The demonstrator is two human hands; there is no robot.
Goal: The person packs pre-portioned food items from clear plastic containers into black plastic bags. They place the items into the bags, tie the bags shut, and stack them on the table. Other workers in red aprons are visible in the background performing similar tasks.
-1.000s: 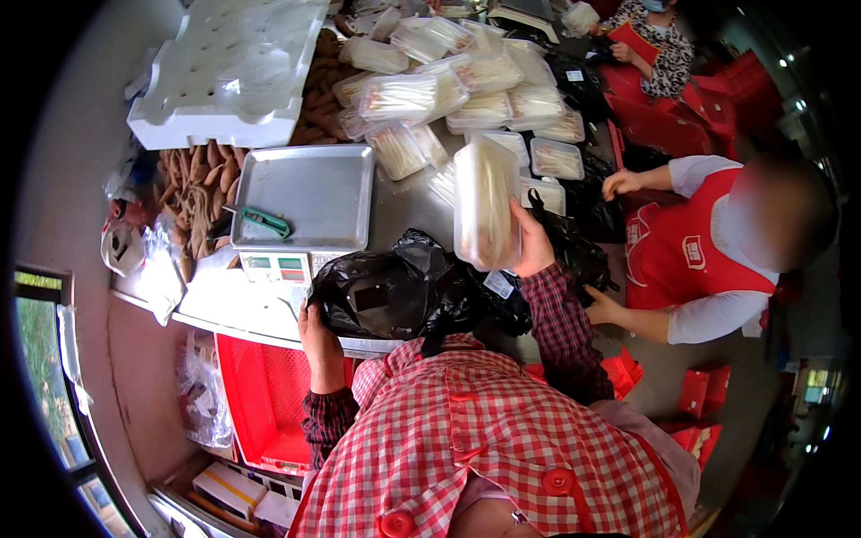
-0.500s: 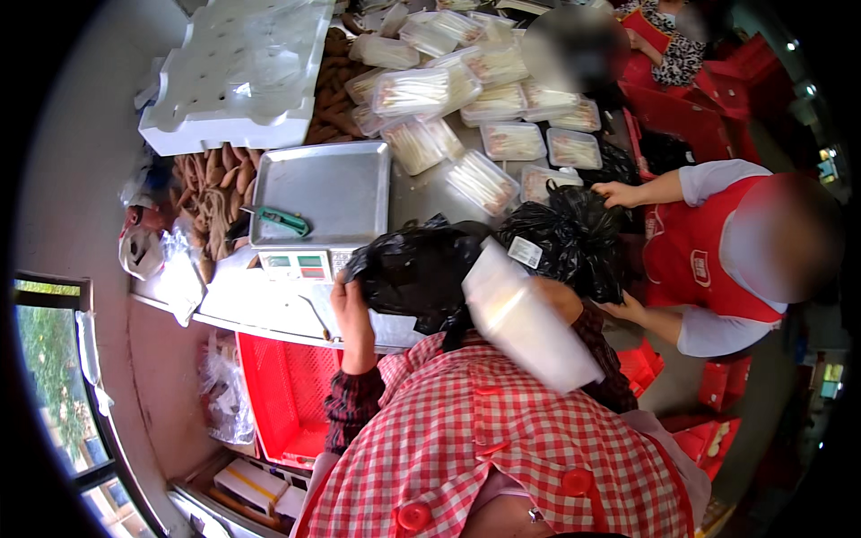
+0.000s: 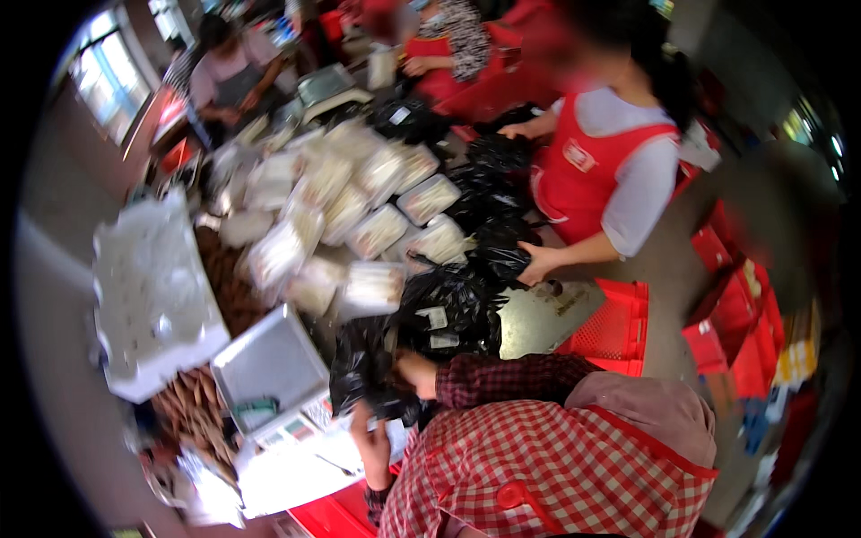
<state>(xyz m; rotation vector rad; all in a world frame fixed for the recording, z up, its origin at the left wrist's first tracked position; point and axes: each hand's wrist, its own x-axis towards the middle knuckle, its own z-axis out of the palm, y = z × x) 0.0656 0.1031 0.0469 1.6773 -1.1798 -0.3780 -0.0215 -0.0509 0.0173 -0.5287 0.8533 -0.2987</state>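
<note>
A crumpled black plastic bag (image 3: 359, 363) hangs between my hands, just beside the scale. My left hand (image 3: 369, 441) grips its lower edge, fingers curled up against the plastic. At the bag's right side is my right hand (image 3: 415, 372), its fingers blurred and partly hidden by the bag. The white container seen earlier does not show now. To the right lie black bags with white labels (image 3: 448, 309). Clear-lidded packs of pale, stick-shaped food (image 3: 375, 285) are heaped beyond.
A scale with a metal pan (image 3: 269, 363) holds a green-handled cutter (image 3: 257, 408). Brown root-like produce (image 3: 188, 417) and a white foam box (image 3: 157, 296) are at left. Across the table, a co-worker in a red apron (image 3: 587, 170) handles black bags. A red crate (image 3: 619, 327) stands right.
My view has swung right and up, showing more of the room. The white container by my right hand has gone from sight. My hands are closer together around the bag.
</note>
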